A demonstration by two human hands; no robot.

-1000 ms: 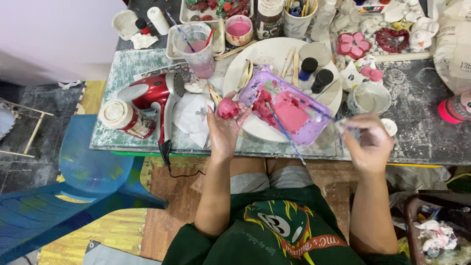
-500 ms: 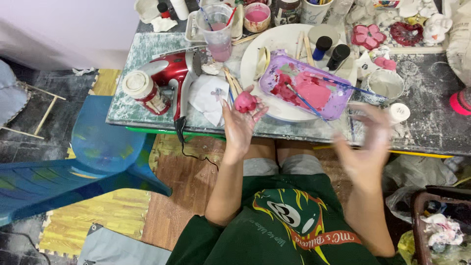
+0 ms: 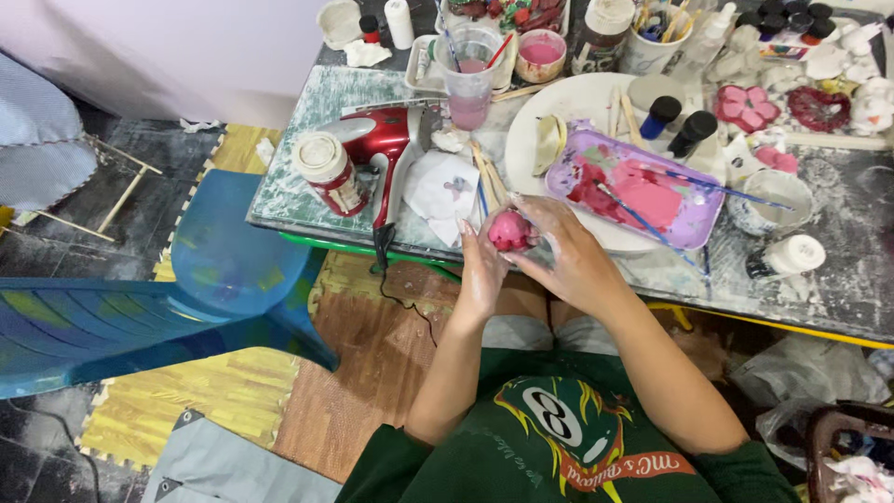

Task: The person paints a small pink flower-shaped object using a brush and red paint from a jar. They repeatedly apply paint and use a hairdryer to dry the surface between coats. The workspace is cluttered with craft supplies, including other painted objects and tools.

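Pink ball (image 3: 509, 230): gripped by fingers of left hand (image 3: 484, 265) and right hand (image 3: 570, 259); wet paint may smear under pressure.

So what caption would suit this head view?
Both hands, left and right, cradle a small pink painted piece beside a purple paint tray.

**A crowded craft table, seen from above**

A red hair dryer (image 3: 386, 140) lies at the upper centre of the frame, its black cord trailing off the table edge. Left of it stands a red jar with a white lid (image 3: 326, 172). A purple tray (image 3: 633, 191) smeared with pink and red paint rests on a white plate (image 3: 568, 102) at upper right, thin brushes lying across it. A blue plastic chair (image 3: 168, 298) fills the left side.
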